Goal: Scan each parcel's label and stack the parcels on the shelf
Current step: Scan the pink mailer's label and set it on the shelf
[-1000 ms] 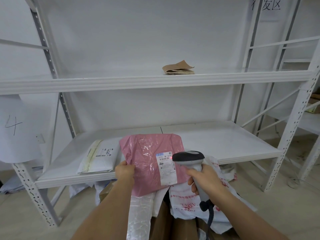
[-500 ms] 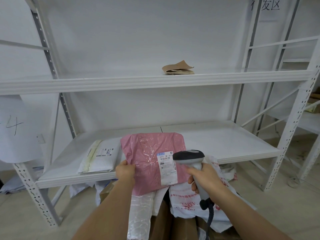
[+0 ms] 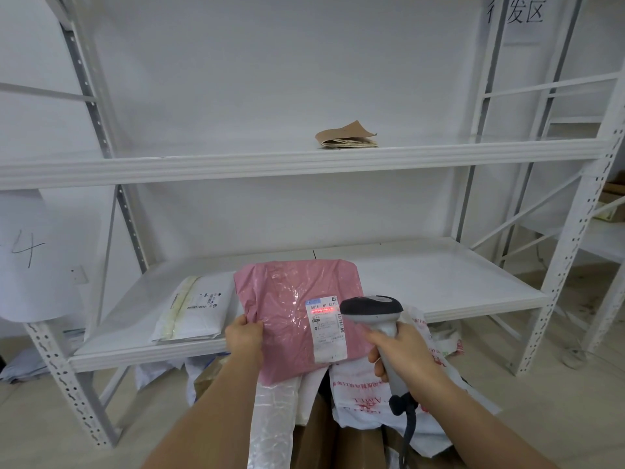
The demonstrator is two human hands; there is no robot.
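The left hand (image 3: 244, 336) pinches the left edge of a pink plastic mailer (image 3: 291, 309), thumb on the front face and the other fingers hidden behind it, holding the parcel upright above the front lip of the lower shelf (image 3: 439, 286). The right hand (image 3: 402, 350) is wrapped fully round the grip of a corded barcode scanner (image 3: 372, 309), whose head sits just beside the white shipping label (image 3: 326, 328). A red scan line lies across the top of that label, so the scanning step appears to be in hand for this parcel.

Status of the work, as far as can be judged:
- One white mailer (image 3: 196, 306) lies flat at the left end of the lower shelf, apparently placed.
- A folded brown paper parcel (image 3: 346, 137) lies on the upper shelf (image 3: 203, 164); whether it has been scanned cannot be told.
- The pink mailer is not yet shelved.
- Below the hands, a clear bubble-wrap packet (image 3: 270, 424) and a white printed bag (image 3: 365, 397) rest on cardboard, apparently awaiting scanning.

Most of the task therefore appears to remain.
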